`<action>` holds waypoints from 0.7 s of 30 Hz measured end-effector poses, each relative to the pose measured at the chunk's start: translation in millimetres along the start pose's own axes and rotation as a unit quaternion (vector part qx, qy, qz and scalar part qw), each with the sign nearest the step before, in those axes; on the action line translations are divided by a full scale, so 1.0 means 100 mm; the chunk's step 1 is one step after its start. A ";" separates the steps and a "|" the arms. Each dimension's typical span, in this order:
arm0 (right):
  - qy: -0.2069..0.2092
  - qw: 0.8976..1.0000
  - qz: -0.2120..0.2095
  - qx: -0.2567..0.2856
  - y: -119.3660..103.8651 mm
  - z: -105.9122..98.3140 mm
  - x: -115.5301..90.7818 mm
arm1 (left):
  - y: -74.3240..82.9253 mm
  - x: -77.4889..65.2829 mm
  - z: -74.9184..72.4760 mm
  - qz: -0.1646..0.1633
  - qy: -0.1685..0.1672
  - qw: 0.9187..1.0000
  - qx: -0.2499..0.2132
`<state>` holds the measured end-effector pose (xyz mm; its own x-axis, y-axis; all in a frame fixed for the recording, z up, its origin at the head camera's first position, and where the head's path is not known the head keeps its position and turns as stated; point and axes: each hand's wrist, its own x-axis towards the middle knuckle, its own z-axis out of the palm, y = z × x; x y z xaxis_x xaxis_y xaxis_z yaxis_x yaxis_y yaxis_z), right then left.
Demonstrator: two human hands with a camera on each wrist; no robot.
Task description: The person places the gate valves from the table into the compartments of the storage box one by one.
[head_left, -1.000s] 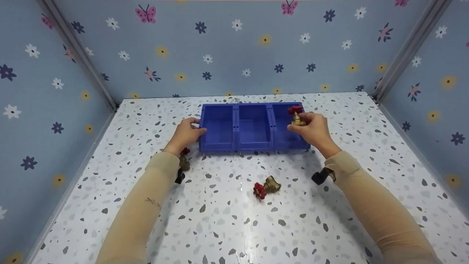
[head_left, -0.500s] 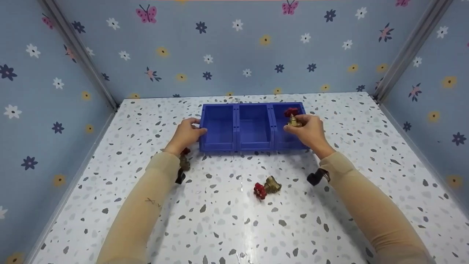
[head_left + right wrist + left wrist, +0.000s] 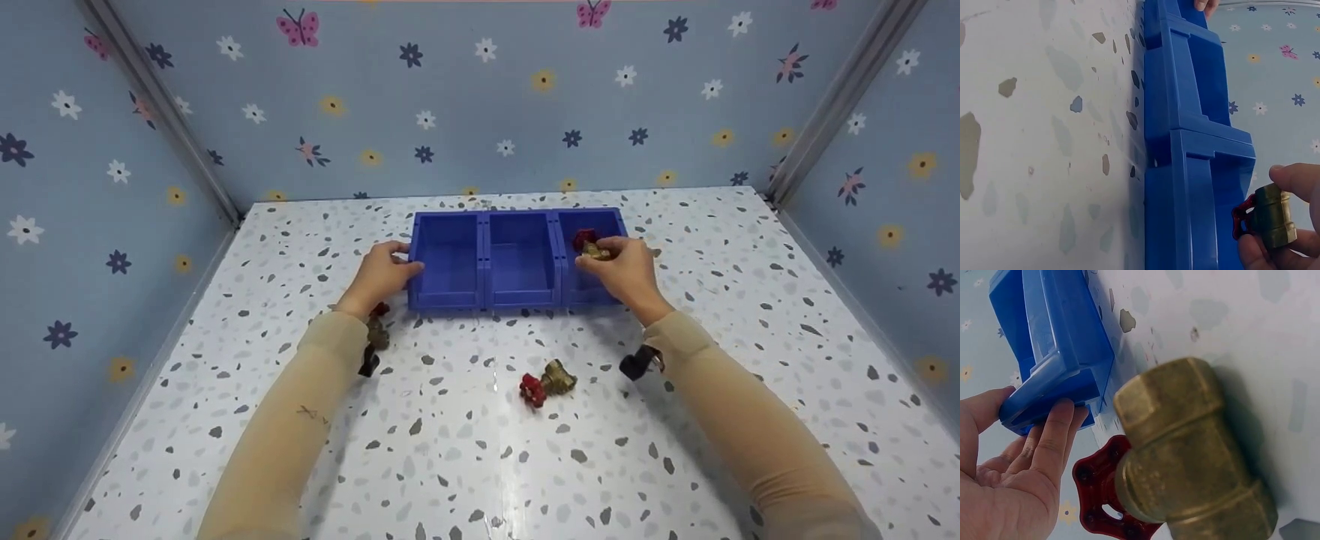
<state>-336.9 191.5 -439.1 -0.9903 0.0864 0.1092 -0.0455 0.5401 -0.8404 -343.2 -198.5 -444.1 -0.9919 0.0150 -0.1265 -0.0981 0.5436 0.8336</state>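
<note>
Three blue storage bins [image 3: 520, 298] stand joined in a row on the speckled table. My left hand [image 3: 379, 277] grips the left end bin, thumb at its rim and fingers against the outer side wall. In my right hand [image 3: 634, 276] I pinch a brass gate valve [image 3: 596, 253] by its body, between thumb and fingers. Its red handwheel [image 3: 584, 239] points away from the hand, down into the right bin. The right wrist view shows this valve [image 3: 1275, 218] at the bin's opening, handwheel toward the bin.
A second brass valve [image 3: 557, 379] with a red handwheel lies on the table in front of the bins. Another valve [image 3: 1185, 444] lies beside my left wrist, partly hidden in the head view. Patterned panels [image 3: 480, 97] close off the back and sides.
My right hand has moved left and lower with the valve, bringing it into the right bin's opening and tipping the handwheel down. The left hand stays on the bin's left end.
</note>
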 end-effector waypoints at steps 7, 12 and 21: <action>0.022 1.000 -0.015 -0.001 0.04 0.09 -0.01 | -0.01 -0.01 0.01 0.013 0.000 1.000 -0.003; 0.028 0.999 -0.015 -0.012 0.07 0.16 0.00 | 0.00 -0.02 0.01 0.017 0.007 1.000 0.006; 0.032 0.999 -0.016 -0.032 0.11 0.25 0.02 | 0.00 0.00 0.00 0.008 0.004 1.000 0.011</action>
<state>-343.0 176.5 -461.1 -0.9781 0.1200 0.1701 -0.0661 0.5957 -0.8005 -342.7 -198.8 -444.0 -0.9940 0.0172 -0.1078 -0.0795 0.5622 0.8232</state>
